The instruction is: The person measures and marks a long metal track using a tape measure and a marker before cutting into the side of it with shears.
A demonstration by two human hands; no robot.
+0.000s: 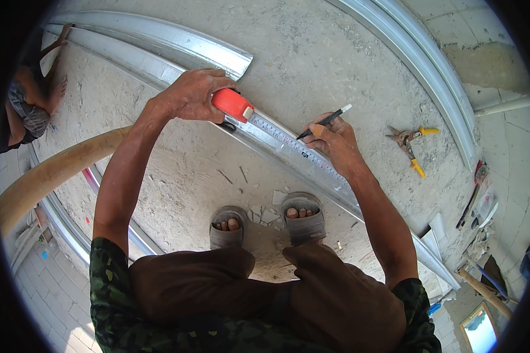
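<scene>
My left hand (195, 94) is closed around a red tape measure (232, 105), whose marked blade (265, 126) stretches down to the right along a long silver metal channel (159, 79). In my right hand (335, 138) is a dark marker pen (340, 112), its tip at the blade a short way right of the tape case. Another, shorter silver channel (206, 51) lies just beyond the one being measured, at the upper left.
Yellow-handled snips (412, 144) lie on dusty concrete right of my hand. Curved metal rails (430, 82) lie along the upper right. A tan pole (59, 165) crosses the left. Another person's bare leg (41, 100) shows at the upper left. Small debris surrounds my sandalled feet (302, 220).
</scene>
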